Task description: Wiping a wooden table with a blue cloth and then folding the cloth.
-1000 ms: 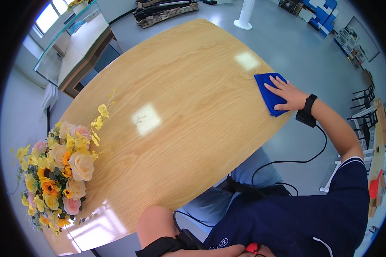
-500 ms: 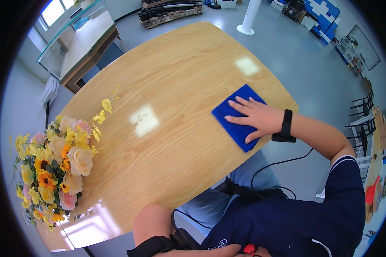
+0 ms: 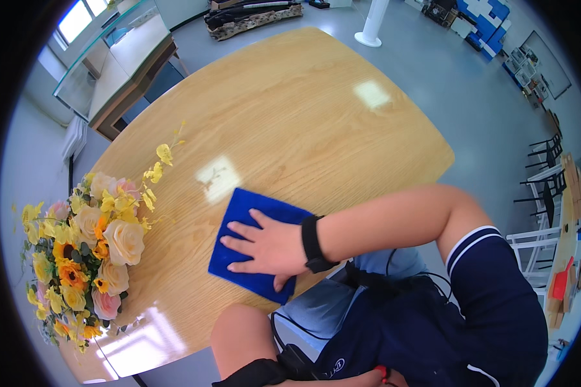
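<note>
One blue cloth [image 3: 279, 211] beneath one flattened right hand [image 3: 274, 248], lower centre of frame, near side of the wooden table [image 3: 290, 116].

Head view: cloth work looks under way, not finished; tabletop bears no visible trace separating covered stretches from uncovered, so what is left cannot be told. Flower bunch [image 3: 77, 258] stands at the table's left end, lower left of frame. Right palm down, fingers spread toward frame left, pressing on the cloth, not clenched. Elbow bent at centre right, forearm slanting down leftward to a black wristband [image 3: 312, 244]. Left hand cannot be made out at the lower edge; cannot tell whether grasping or released.
</note>
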Demonstrator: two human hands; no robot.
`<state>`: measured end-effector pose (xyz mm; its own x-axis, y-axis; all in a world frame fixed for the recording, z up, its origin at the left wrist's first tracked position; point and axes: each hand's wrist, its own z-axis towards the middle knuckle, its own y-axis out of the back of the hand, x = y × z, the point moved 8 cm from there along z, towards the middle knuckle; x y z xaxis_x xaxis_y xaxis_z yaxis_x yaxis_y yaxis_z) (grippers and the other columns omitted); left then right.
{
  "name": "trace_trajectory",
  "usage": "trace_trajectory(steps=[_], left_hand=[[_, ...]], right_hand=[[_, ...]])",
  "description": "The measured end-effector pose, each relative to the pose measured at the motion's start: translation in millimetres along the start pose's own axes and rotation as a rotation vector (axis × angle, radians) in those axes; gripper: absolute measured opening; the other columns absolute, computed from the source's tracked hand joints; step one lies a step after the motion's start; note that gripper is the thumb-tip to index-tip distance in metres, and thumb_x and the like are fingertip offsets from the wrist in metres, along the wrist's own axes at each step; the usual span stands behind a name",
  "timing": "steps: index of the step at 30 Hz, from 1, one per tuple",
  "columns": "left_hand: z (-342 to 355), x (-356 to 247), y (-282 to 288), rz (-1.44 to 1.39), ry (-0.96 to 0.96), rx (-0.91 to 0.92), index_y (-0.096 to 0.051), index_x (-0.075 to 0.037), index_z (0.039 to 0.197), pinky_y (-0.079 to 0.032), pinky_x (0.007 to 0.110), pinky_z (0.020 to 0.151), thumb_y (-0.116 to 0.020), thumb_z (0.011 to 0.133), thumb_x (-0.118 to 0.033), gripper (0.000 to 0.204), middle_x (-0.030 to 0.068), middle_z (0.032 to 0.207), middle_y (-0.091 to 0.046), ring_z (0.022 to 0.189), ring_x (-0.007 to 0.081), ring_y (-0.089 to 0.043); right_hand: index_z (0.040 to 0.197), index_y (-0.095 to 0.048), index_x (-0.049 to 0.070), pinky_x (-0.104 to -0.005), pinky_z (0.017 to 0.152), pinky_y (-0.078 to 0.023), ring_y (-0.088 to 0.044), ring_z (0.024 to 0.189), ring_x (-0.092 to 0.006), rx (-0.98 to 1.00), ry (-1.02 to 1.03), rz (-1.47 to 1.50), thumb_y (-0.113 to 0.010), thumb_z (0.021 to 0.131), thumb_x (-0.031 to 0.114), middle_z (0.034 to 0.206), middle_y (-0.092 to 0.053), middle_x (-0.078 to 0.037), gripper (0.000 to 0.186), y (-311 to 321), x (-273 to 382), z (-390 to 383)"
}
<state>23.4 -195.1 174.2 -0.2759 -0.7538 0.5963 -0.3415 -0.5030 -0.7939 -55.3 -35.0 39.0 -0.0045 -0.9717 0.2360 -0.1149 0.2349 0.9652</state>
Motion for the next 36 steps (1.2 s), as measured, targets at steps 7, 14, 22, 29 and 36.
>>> trace_trajectory(steps=[7,14,22,29,36], left_hand=[[1,0,4,-0.012,0.03,0.018,-0.049,-0.006,0.123,-0.034,0.027,0.101,-0.041,0.097,-0.039,0.042,0.003,0.123,-0.056,0.114,0.0125,-0.048],[4,1,6,-0.037,0.044,0.035,-0.049,-0.006,0.123,-0.035,0.026,0.1,-0.042,0.097,-0.041,0.044,0.0024,0.123,-0.056,0.113,0.0116,-0.049],[6,-1,6,-0.018,0.027,-0.009,-0.05,-0.005,0.123,-0.037,0.027,0.099,-0.042,0.097,-0.042,0.046,0.0021,0.121,-0.057,0.111,0.0111,-0.05],[4,-4,2,0.006,0.018,-0.021,-0.048,-0.004,0.125,-0.036,0.028,0.101,-0.04,0.098,-0.042,0.048,0.0044,0.125,-0.055,0.115,0.0139,-0.049],[5,-14,-6,0.032,0.009,-0.066,-0.048,-0.004,0.126,-0.034,0.029,0.103,-0.037,0.098,-0.043,0.049,0.0058,0.129,-0.054,0.117,0.0162,-0.049]], right_hand=[[0.141,-0.036,0.019,-0.0642,0.101,-0.024,-0.018,0.138,-0.0404,0.028,0.047,0.057,-0.071,0.071,0.051,0.149,-0.023,-0.018,0.084,-4,0,20],[0.142,-0.034,0.019,-0.0614,0.104,-0.023,-0.021,0.137,-0.0403,-0.099,-0.217,-0.01,-0.064,0.075,0.055,0.15,-0.022,-0.018,0.082,6,-77,-33],[0.147,-0.021,0.02,-0.0599,0.106,-0.022,-0.013,0.138,-0.0433,0.059,-0.729,0.029,-0.057,0.08,0.059,0.151,-0.015,-0.021,0.086,8,-201,-170],[0.149,-0.014,0.02,-0.0495,0.112,-0.016,-0.008,0.139,-0.0447,0.126,-1.071,0.131,-0.054,0.082,0.061,0.152,-0.007,-0.023,0.088,10,-263,-283],[0.149,-0.011,0.022,-0.0522,0.111,-0.019,-0.009,0.138,-0.0459,0.182,-1.148,0.092,-0.053,0.079,0.068,0.152,-0.006,-0.022,0.094,10,-279,-297]])
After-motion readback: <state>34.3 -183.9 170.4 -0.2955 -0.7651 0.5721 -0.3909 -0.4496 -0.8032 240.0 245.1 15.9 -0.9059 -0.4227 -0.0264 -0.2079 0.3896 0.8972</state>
